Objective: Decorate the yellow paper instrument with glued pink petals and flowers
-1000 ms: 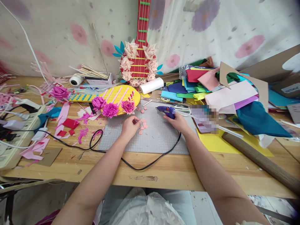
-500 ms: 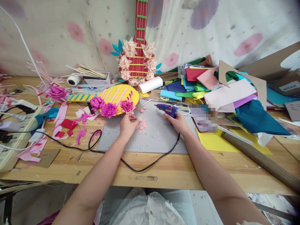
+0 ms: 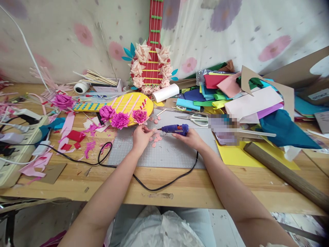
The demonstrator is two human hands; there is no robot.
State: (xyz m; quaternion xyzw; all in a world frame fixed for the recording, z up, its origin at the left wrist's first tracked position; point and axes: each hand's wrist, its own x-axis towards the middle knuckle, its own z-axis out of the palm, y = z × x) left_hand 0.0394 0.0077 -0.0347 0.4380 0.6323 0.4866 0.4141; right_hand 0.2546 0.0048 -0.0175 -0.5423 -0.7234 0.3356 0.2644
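My right hand (image 3: 189,138) is wrapped round a blue hot glue gun (image 3: 176,129), whose nozzle points left. The nozzle tip reaches my left hand (image 3: 142,138). My left hand's fingers are pinched together over the grey cutting mat (image 3: 123,151); what they hold is too small to make out. Small pink paper petals (image 3: 156,138) lie loose on the mat beside my left fingers. Just behind that hand lies a yellow paper guitar (image 3: 128,104) with magenta paper flowers (image 3: 120,120) along its near edge.
A red guitar (image 3: 151,65) with pale flowers stands against the curtain. Scissors (image 3: 196,119) lie behind the glue gun. Coloured paper (image 3: 216,89) is piled at the right, near a brown tube (image 3: 277,171). The black cord (image 3: 154,189) loops across the front; a power strip (image 3: 24,154) sits left.
My right hand has swung the glue gun left and levelled it, bringing the nozzle to my left fingers. The scissors are now uncovered. My left hand has barely moved.
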